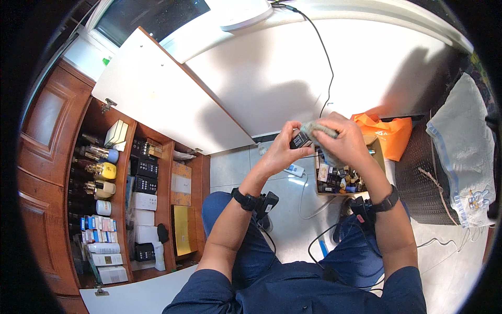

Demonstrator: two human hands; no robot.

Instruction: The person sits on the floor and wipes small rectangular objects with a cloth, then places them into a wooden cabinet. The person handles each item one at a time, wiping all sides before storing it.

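My left hand (283,151) holds a small black box (301,140) with pale print on its side, above the tiled floor. Bunched in my right hand (344,140) is a grey-green cloth (313,128), pressed against the top of that box. Part of the cloth hangs down below my right fingers. Beneath my right hand stands a cardboard box (380,157) filled with small bottles and little cartons, partly hidden by my hand and forearm.
To the left, an open wooden cabinet (133,157) holds bottles and boxes, its white door (176,86) swung out. An orange bag (396,137) lies behind the cardboard box. A towel (461,137) drapes over a dark woven surface at right. A power strip (294,170) and cables lie on the floor.
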